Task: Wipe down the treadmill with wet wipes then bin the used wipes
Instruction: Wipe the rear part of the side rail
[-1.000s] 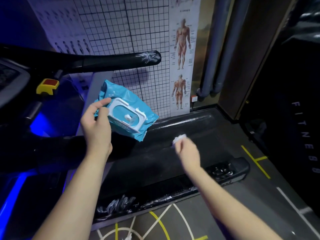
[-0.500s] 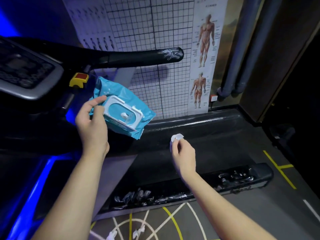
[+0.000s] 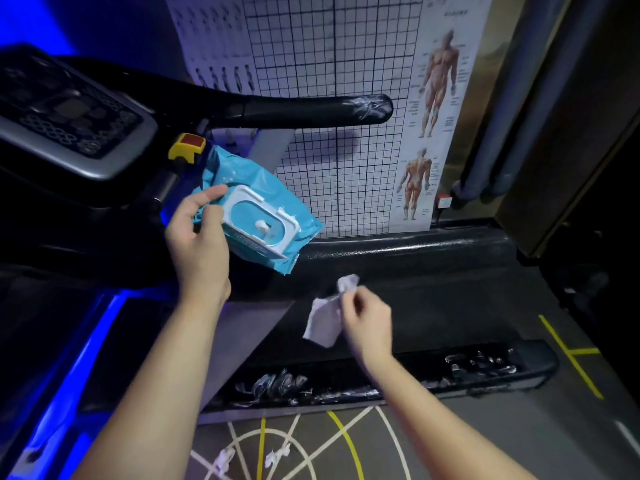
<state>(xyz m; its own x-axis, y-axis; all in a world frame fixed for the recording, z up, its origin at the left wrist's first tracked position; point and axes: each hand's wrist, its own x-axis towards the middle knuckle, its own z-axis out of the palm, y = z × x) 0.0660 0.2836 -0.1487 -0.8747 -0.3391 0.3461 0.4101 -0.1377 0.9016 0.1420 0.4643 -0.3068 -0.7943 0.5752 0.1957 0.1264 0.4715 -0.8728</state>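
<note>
black plastic and rubber fill most of the view: the treadmill (image 3: 450, 299) stretches across, with its console (image 3: 69, 112) at upper left and a handrail (image 3: 311, 110) reaching right above the belt. white smears streak the rear end cover (image 3: 478, 365). behind it a grid chart (image 3: 329, 46) and an anatomy poster (image 3: 436, 98) hang on the wall. the floor (image 3: 485, 445) at the bottom carries painted yellow and white lines.

the blue wet wipe pack (image 3: 249, 174) is up in the air beside the console and below the handrail, tilted so its white plastic opening faces the camera. the left hand (image 3: 199, 237) grips the pack's left end, thumb and fingers curled round it. inside the oval opening a small white tuft (image 3: 261, 226) of the next wipe pokes up.

the right hand (image 3: 367, 320) hovers over the belt, fingers clenched in a pinch on the top of a white wipe (image 3: 325, 320), which hangs loose and partly unfolded, clear of the deck. two small crumpled wipes (image 3: 225, 459) lie on the floor lines, near each other.
</note>
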